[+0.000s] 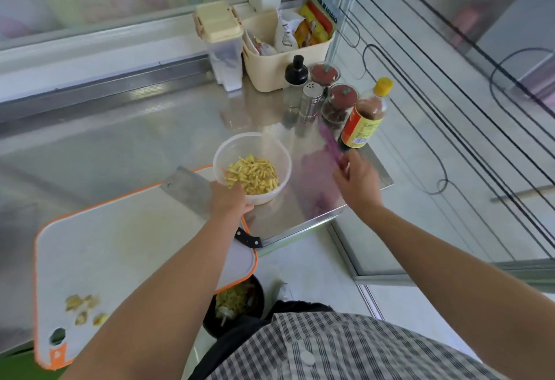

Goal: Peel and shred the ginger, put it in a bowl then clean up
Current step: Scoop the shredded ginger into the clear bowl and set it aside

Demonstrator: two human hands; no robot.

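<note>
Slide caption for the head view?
Left hand steadies bowl of shredded ginger; right hand holds purple peeler.

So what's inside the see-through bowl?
The bowl holds a pile of thin yellow ginger shreds. The left hand grips the near rim, so the shreds under its fingers and the bowl's very bottom are hidden.

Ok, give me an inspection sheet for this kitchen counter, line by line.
Surface: steel counter, bare at left.
Job's things: bowl holds shredded ginger; cleaver lies on cutting board; ginger peels at the board's near corner.
Clutter: sauce bottle, shakers, jars, cream basket at the back right.
Grippers: left hand grips the bowl's near side; right hand holds a blurred purple tool.
Cables: black cables on the floor at right.
Surroundings: bin below the counter edge.
</note>
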